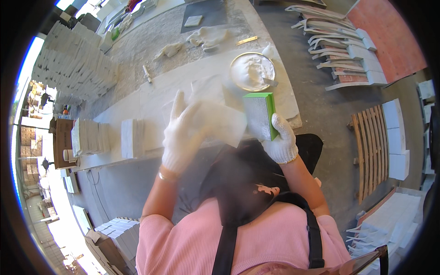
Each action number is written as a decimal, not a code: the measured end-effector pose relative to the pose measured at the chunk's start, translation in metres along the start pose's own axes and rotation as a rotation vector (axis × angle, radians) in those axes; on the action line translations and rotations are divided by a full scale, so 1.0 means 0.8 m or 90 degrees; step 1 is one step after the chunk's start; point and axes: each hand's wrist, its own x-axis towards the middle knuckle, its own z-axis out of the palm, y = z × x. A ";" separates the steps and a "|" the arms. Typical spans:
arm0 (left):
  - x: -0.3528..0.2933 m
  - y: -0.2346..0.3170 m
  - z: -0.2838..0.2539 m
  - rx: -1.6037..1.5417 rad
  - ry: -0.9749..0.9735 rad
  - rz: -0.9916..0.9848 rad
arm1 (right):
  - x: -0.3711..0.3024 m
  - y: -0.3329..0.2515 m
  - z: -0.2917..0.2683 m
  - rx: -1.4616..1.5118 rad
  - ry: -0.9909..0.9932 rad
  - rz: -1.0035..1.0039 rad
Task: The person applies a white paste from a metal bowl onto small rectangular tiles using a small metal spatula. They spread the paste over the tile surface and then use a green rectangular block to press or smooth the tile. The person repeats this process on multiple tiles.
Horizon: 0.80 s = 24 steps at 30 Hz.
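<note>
My left hand (pixel 185 133), in a white knitted glove, holds a pale, flat tile-like piece (pixel 231 126) near the table's front edge. One finger points away from me; the others are smeared by motion and haze where they meet the piece. In my right hand (pixel 283 142), also gloved, is a sanding block (pixel 260 115) with green edges and a grey, dusty face. My right fingers wrap round its right side and lower end. The block stands upright beside the piece's right edge. Whether the two touch, I cannot tell.
A round tub of white powder (pixel 251 71) with a flat scraper (pixel 270 82) lies beyond the block. Gloves (pixel 208 37) and a marker-like stick (pixel 147 74) lie on the dusty table (pixel 133 59). Stacked white tiles (pixel 133 137) stand left; a wooden pallet (pixel 369 151) stands right.
</note>
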 end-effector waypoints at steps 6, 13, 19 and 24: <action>0.079 0.005 0.005 0.032 -0.065 0.187 | -0.035 -0.001 0.034 -0.024 -0.012 0.012; 0.087 -0.008 0.036 0.239 -0.113 0.358 | -0.039 -0.030 0.022 -0.117 0.036 0.005; 0.082 -0.014 0.045 0.229 -0.081 0.344 | -0.023 -0.014 0.044 -0.498 0.010 -0.136; 0.081 -0.013 0.044 0.245 -0.091 0.322 | 0.014 -0.005 0.052 -0.473 0.100 -0.090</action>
